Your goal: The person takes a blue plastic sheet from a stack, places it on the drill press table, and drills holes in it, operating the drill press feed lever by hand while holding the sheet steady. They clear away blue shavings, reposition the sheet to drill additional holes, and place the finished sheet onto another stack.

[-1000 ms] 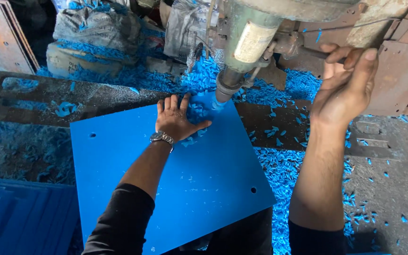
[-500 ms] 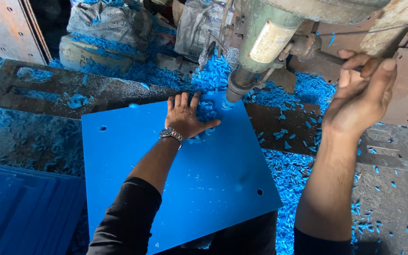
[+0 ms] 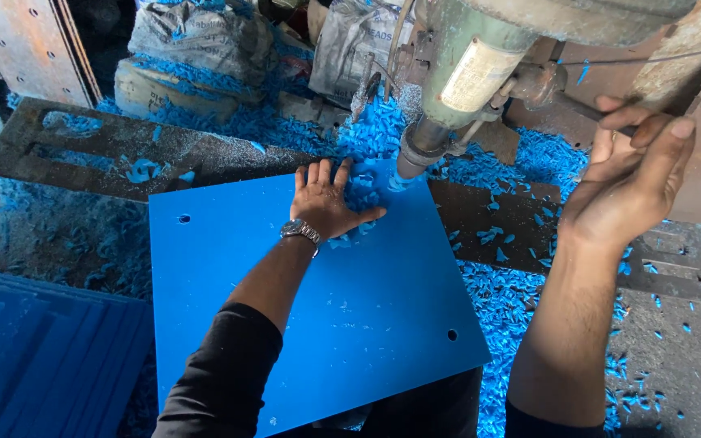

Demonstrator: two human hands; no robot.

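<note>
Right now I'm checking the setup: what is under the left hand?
The left hand lies flat on the blue sheet near the drill spindle, with blue shavings beside its fingers. Whatever lies directly beneath the palm is covered.

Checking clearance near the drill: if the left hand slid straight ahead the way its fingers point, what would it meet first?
The left hand lies flat on the square blue plastic sheet, fingers pointing up-frame. It would probably first meet the heap of blue plastic shavings; depth is unclear.
</note>
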